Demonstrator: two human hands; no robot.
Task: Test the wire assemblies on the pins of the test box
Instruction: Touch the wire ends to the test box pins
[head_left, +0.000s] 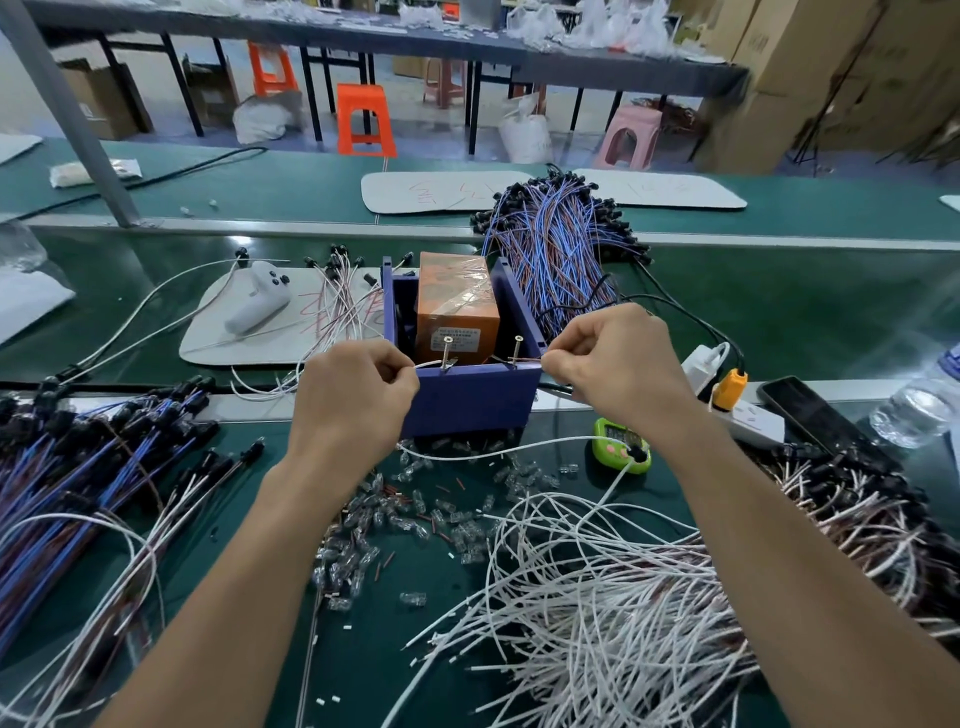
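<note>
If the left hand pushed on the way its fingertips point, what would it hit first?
Probably the left pin on the test box; the left hand pinches a wire beside it.

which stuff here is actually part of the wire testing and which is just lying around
In the job: purple test box, left pin, right pin, wire ends pinched by left hand and right hand, white wire pile.
Lying about: white controller, green gadget, phone, water bottle, orange stool.
</note>
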